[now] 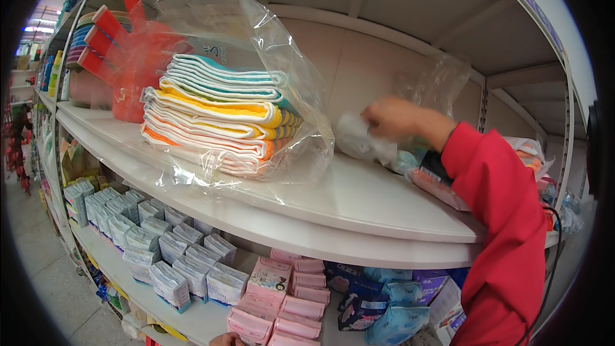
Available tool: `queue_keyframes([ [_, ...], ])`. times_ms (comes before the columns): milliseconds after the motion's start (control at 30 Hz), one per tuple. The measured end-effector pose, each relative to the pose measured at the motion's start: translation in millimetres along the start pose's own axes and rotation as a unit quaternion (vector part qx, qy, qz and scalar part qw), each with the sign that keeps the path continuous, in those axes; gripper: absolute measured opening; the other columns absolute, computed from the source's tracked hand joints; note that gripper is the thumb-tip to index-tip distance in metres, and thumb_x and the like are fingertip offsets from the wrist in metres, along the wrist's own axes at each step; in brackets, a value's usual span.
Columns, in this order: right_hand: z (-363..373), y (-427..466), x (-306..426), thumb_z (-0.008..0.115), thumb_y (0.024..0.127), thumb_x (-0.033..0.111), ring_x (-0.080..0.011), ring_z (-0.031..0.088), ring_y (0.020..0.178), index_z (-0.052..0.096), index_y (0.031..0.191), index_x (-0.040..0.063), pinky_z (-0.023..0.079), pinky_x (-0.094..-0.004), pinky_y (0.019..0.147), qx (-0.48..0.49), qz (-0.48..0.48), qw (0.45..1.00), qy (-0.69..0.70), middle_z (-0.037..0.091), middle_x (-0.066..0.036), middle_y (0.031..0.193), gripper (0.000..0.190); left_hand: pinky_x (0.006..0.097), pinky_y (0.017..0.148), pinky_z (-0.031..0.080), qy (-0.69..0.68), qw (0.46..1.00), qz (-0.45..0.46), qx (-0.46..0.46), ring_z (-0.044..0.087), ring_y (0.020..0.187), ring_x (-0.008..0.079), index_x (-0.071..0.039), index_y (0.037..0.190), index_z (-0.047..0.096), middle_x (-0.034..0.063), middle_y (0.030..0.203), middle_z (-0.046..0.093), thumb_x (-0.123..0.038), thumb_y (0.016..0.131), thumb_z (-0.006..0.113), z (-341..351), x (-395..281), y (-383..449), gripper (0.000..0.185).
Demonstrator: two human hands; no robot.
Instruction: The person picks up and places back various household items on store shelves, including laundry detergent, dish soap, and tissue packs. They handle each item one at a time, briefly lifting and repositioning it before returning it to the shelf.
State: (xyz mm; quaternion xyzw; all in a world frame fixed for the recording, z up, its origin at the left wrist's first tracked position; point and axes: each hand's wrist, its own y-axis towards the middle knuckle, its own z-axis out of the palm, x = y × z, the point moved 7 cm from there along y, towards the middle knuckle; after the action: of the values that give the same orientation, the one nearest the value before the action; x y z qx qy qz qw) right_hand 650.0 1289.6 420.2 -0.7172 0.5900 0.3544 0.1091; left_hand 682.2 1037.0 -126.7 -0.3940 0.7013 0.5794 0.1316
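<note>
My right hand (391,117), blurred and in a red sleeve, reaches over the upper shelf with its fingers closed on a crumpled translucent plastic bag (356,138). Below it lie wrapped packs, one of them pinkish (439,186); the forearm covers part of these. To the left stands a large clear plastic bag (283,53) around a stack of folded towels (216,117) with teal, yellow and orange layers. Only the fingers of my left hand (226,339) show at the bottom edge, beside a pink pack (250,325); their grip is unclear.
Red plastic dippers (129,91) with upright handles stand left of the towels, near stacked basins (79,43). On the lower shelf are white-blue packs (170,286), pink packs (300,307) and blue packs (399,322). A metal upright (567,120) and a black cable (552,259) are at right.
</note>
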Motion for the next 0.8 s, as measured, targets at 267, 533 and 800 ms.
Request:
queue_keyframes([
  [267,-15.5,-14.8,-56.5,0.064,0.078,0.016,-0.0243,0.065,0.086,0.062,0.107,0.0,0.051,-0.035,0.076,0.014,0.111,0.99,0.091,0.068,-0.015,0.091,0.033,0.0417,0.053,0.047,0.025,0.999,0.022,-0.003,0.056,0.054,0.0346,-0.006,0.088,0.062,0.0151,0.064,0.058,-0.015,0.081,0.058,3.2,4.4,-4.4,0.012],
  [533,52.2,-17.4,-84.5,0.07,0.078,0.033,-0.0282,0.064,0.092,0.051,0.128,0.005,0.05,-0.0351,0.084,0.282,0.079,0.951,-0.101,0.063,-0.014,0.114,0.06,0.0419,0.055,0.048,0.008,0.999,-0.031,0.042,0.057,0.056,0.035,-0.006,0.092,0.062,0.0145,0.062,0.058,-0.016,0.08,0.059,5.6,7.6,-2.0,0.016],
  [800,123.5,-16.4,-76.8,0.074,0.071,0.034,-0.0327,0.06,0.103,0.066,0.107,0.011,0.048,-0.0437,0.082,0.231,0.029,0.972,-0.036,0.066,-0.013,0.105,0.044,0.042,0.054,0.046,-0.004,0.999,0.002,0.033,0.056,0.057,0.0344,-0.005,0.09,0.061,0.0146,0.066,0.058,-0.014,0.079,0.061,5.1,6.3,-2.6,0.014],
])
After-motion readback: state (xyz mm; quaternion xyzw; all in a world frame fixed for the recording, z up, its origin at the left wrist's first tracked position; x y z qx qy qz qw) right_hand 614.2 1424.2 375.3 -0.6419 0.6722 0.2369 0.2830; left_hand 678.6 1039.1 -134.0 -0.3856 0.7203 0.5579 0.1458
